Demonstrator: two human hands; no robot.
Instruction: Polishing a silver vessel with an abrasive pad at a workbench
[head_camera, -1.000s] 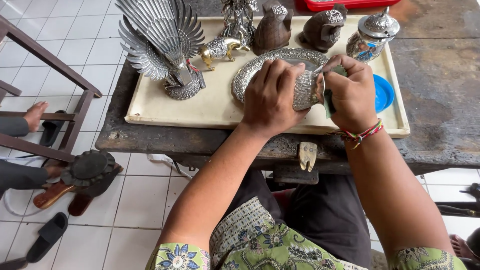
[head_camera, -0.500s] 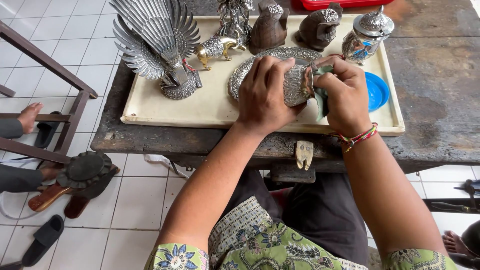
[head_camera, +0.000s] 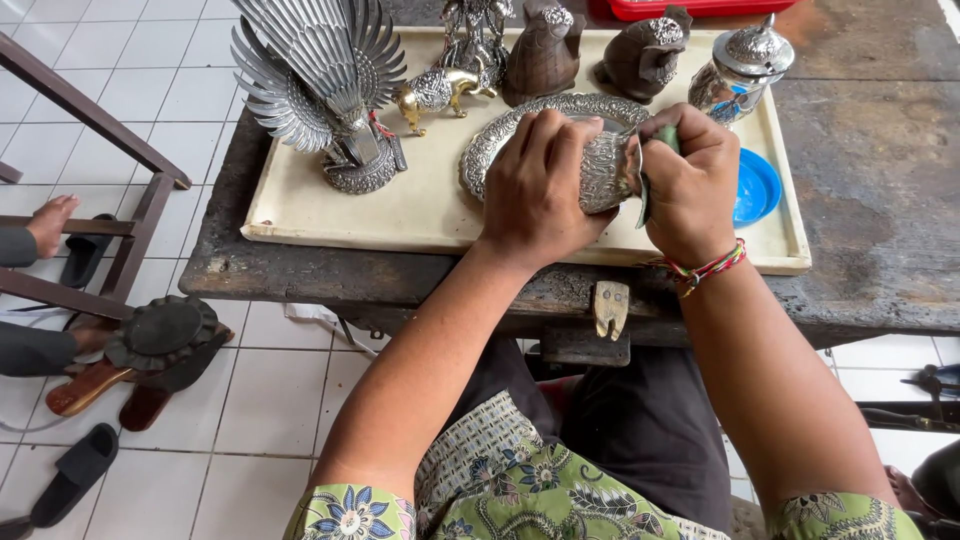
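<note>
At far left, on the white tiled floor (head_camera: 170, 70), another person's bare foot (head_camera: 48, 222) rests on a dark wooden frame (head_camera: 100, 120), and a round black embossed pad (head_camera: 160, 332) lies on a wooden block below it. On the worn dark workbench (head_camera: 870, 200) stands a pale cream tray (head_camera: 420, 215). At its left end rises a silver bird figure (head_camera: 320, 80) with long ribbed, spread feathers on a round base; beside it is a small gold and silver animal figure (head_camera: 435, 90), then two dark brown bird-shaped pieces (head_camera: 543, 55) with silver caps, and an oval silver tray (head_camera: 500, 140) with a chased, bumpy rim.

The left hand (head_camera: 540, 190) grips an embossed silver cup (head_camera: 607, 172) just above the oval tray, fingers curled close together around its wall, thumb under. The right hand (head_camera: 690, 185), with a coloured cord bracelet (head_camera: 705, 270) on the wrist, has its fingers closed tight on a small green tool (head_camera: 665, 138) pressed to the cup's rim. It looks like a step of finishing or rubbing the edge; I judge the next move needs the cup turned a little in the left grip while the tool stays firm on the thin metal. To the right lie a blue plastic lid (head_camera: 758, 188) and a lidded silver jar (head_camera: 745, 65)
</note>
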